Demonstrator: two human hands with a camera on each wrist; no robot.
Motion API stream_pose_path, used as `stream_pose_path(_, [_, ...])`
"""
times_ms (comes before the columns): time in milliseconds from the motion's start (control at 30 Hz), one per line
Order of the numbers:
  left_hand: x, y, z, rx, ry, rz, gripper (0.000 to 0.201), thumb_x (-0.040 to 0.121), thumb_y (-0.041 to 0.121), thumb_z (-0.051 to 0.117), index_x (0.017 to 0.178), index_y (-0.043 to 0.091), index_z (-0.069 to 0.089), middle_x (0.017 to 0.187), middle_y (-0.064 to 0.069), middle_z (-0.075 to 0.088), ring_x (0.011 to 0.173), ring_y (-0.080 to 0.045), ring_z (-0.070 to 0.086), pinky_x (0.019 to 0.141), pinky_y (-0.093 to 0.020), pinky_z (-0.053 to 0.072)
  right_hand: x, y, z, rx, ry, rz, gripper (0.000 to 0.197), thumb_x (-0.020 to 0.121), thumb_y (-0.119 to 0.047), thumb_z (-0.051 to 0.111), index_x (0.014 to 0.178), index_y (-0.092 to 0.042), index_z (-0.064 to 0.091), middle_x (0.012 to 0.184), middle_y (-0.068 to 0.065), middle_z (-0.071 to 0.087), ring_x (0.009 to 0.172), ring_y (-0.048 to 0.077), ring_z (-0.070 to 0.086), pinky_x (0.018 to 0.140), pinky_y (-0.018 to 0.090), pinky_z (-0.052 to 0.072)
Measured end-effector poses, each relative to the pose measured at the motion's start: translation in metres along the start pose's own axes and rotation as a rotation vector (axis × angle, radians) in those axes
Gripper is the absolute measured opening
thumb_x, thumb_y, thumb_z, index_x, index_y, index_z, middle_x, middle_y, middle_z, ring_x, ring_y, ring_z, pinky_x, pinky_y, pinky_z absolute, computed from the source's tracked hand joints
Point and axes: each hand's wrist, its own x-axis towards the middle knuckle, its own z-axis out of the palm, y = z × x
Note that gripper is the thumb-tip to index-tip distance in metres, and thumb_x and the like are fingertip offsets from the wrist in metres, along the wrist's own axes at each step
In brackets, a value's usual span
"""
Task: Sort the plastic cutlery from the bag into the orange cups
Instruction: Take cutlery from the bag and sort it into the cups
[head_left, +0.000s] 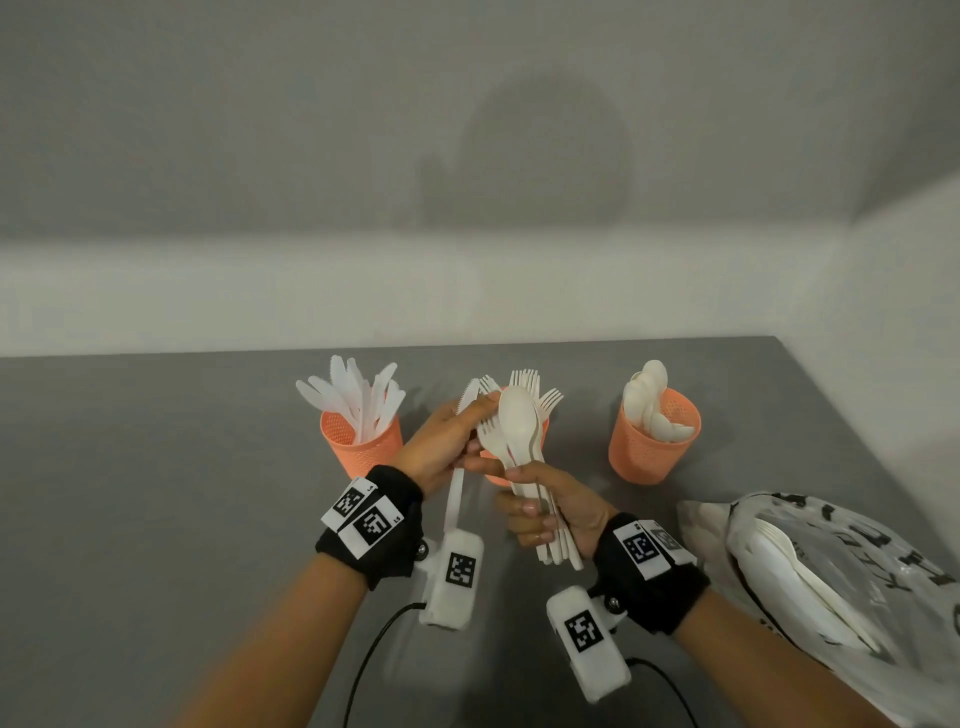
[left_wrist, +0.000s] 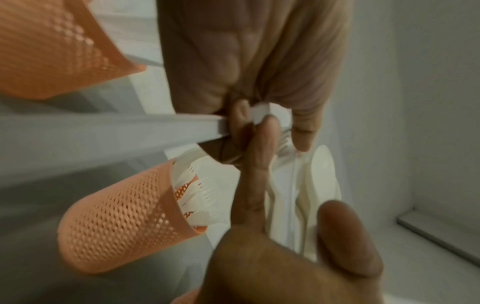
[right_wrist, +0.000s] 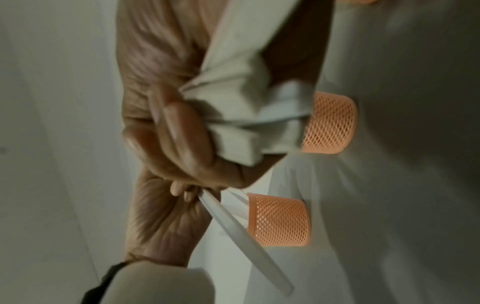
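While the right hand (head_left: 558, 512) curls tight round a bundle of spoons and forks (head_left: 524, 457), the left hand (head_left: 447, 441) pinches one knife (head_left: 457, 483) out of it. Three orange cups (head_left: 652, 449) behind: knives, forks, spoons. Bag (head_left: 841, 566) lies right.

Plain indoor room, bare grey table (head_left: 156, 467), blank white walls (head_left: 467, 130)

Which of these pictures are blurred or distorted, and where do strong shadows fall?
Head view: fairly sharp; a big soft shadow on the wall, table edge slightly bowed. Left wrist view: left hand and orange cups blurred and stretched. Right wrist view: right hand smeared, scene tilted sideways.
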Motion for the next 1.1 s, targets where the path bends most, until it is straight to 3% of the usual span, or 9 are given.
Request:
stream_pose_path(67, [0.001,0.002,0.002,0.018,0.036,0.013,0.026,0.096,0.027,0.044,0.094,0.003,0.055,0.039,0.006,0.042,0.04,-0.009,0.053,0.048,-0.022,0.054,0.001,0.0,-0.001,-0.009,0.012,-0.003,0.027,0.06,-0.038,0.08,0.084,-0.027,0.075,0.044,-0.008,0.044,0.03,0.002,0.034,0.034,0.011,0.03])
stream_pose_path(133, [0.002,0.004,0.002,-0.013,0.085,0.042,0.023,0.097,0.024,0.045,0.093,0.005,0.057,0.046,0.004,0.056,0.046,-0.01,0.062,0.047,-0.024,0.056,0.002,0.0,-0.002,-0.008,0.043,-0.007,0.025,0.066,-0.038,0.077,0.089,-0.028,0.073,0.044,-0.008,0.044,0.03,0.003,0.034,0.034,0.01,0.03])
stream_pose_path(233, [0.003,0.008,0.001,-0.049,0.202,0.108,0.023,0.097,0.023,0.045,0.081,0.01,0.055,0.044,0.006,0.057,0.037,-0.002,0.052,0.034,-0.013,0.038,0.002,-0.001,-0.004,-0.038,0.131,-0.013,0.034,0.085,-0.031,0.052,0.118,-0.024,0.058,0.045,-0.008,0.04,0.031,0.002,0.031,0.033,0.011,0.03])
stream_pose_path(333, [0.005,0.01,-0.003,-0.09,0.272,0.139,0.027,0.096,0.023,0.046,0.071,0.014,0.05,0.041,0.008,0.051,0.033,0.0,0.043,0.033,-0.011,0.03,0.001,0.0,-0.005,-0.109,0.184,-0.02,0.034,0.091,-0.027,0.046,0.125,-0.022,0.052,0.046,-0.008,0.039,0.032,0.002,0.03,0.034,0.01,0.029])
stream_pose_path(500, [0.006,0.007,-0.009,-0.082,0.234,0.1,0.03,0.097,0.024,0.043,0.07,0.014,0.052,0.048,0.004,0.045,0.034,-0.003,0.034,0.035,-0.014,0.023,0.002,-0.002,0.001,-0.229,0.252,0.01,0.028,0.09,-0.034,0.047,0.113,-0.023,0.058,0.043,-0.008,0.033,0.032,0.002,0.027,0.034,0.011,0.024])
stream_pose_path(700, [0.002,0.008,-0.008,0.007,0.2,0.059,0.029,0.095,0.016,0.044,0.106,-0.006,0.06,0.05,0.004,0.05,0.036,-0.001,0.043,0.035,-0.013,0.03,0.008,-0.002,0.01,-0.407,0.378,0.0,0.022,0.093,-0.038,0.046,0.099,-0.023,0.061,0.043,-0.01,0.044,0.036,0.001,0.04,0.039,0.013,0.035])
stream_pose_path(833, [0.006,0.017,-0.021,0.014,0.201,0.05,0.029,0.095,0.017,0.042,0.094,0.0,0.066,0.059,0.002,0.053,0.043,-0.005,0.03,0.04,-0.018,0.021,0.012,0.003,0.006,-0.444,0.43,-0.03,0.02,0.091,-0.036,0.051,0.088,-0.019,0.06,0.043,-0.01,0.044,0.033,0.001,0.037,0.035,0.014,0.031])
stream_pose_path(933, [0.009,0.033,-0.037,0.002,0.308,0.133,0.032,0.1,0.02,0.034,0.086,0.012,0.063,0.062,0.002,0.046,0.052,-0.006,0.028,0.043,-0.016,0.023,0.013,0.006,0.001,-0.435,0.397,-0.017,0.02,0.093,-0.032,0.051,0.084,-0.016,0.059,0.044,-0.008,0.038,0.033,0.003,0.029,0.034,0.013,0.026])
stream_pose_path(1100, [0.014,0.06,-0.079,-0.012,0.655,0.369,0.032,0.102,0.027,0.026,0.082,0.019,0.05,0.07,0.0,0.065,0.05,-0.006,0.047,0.047,-0.015,0.037,0.018,0.006,-0.002,-0.495,0.413,0.027,0.022,0.092,-0.032,0.053,0.078,-0.015,0.056,0.045,-0.007,0.034,0.034,0.004,0.029,0.035,0.014,0.028])
